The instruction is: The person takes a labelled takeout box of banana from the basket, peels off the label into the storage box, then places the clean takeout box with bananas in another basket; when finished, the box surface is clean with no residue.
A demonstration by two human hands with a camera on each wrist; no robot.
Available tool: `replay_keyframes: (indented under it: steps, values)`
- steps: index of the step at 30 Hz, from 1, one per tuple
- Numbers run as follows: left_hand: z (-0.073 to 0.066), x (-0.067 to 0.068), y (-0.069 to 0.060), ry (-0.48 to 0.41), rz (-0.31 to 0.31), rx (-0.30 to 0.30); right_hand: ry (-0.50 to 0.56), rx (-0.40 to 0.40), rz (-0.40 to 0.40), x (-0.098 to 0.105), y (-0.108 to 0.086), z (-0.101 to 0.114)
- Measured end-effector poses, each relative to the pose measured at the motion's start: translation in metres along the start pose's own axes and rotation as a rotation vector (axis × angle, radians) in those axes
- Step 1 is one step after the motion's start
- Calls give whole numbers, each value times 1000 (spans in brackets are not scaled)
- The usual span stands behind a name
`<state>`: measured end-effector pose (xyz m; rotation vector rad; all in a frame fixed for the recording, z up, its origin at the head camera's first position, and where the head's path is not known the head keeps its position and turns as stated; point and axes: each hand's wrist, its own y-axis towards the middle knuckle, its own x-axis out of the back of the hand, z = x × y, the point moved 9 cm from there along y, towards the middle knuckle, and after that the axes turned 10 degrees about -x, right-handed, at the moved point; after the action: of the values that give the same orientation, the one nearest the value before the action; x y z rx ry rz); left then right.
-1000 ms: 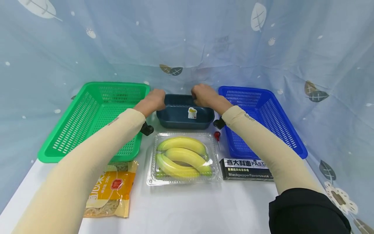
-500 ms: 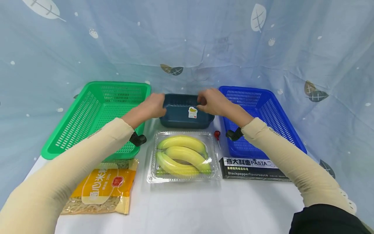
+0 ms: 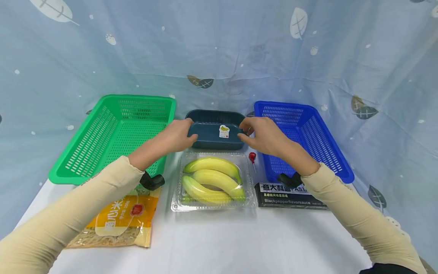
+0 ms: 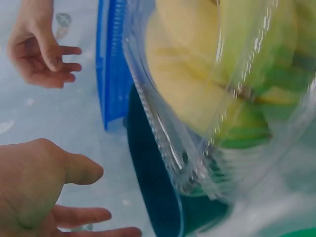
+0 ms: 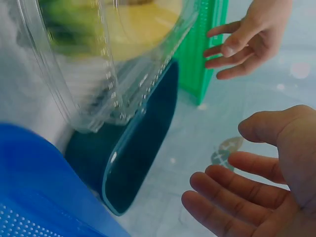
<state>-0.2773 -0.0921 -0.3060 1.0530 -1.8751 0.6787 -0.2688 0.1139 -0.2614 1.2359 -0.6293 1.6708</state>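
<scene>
Head view shows me left hand [image 3: 176, 136] and right hand [image 3: 264, 137] empty and loose, flanking the dark teal rectangular plastic tub [image 3: 209, 133] at far centre, which a careless nearward sweep could shove into the clear plastic box [image 3: 212, 208] of yellow bananas [image 3: 217, 180].

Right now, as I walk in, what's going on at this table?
Someone's left hand and right hand are held out, fingers loose, near the two ends of a dark tub; neither grips anything. Nearer the person, bananas sit in a clear box. A green basket stands on the left, a blue basket on the right. A yellow bag and a pasta box lie nearer than the baskets.
</scene>
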Motion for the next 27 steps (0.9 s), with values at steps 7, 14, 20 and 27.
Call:
replay_keyframes:
  steps: [7, 14, 20, 27]
  values:
    - [-12, -13, -25, -58, 2, 28, 57, -15, -28, -4, -36, 4]
    - [-29, -28, -60, -108, -83, 20, 101, -11, -72, -9, -73, 14]
    - [-41, -39, -92, -141, -164, 24, 114, -61, -91, -13, -102, 15]
    - [-51, -45, -126, -153, -281, 8, 145, -123, -128, -17, -132, 9]
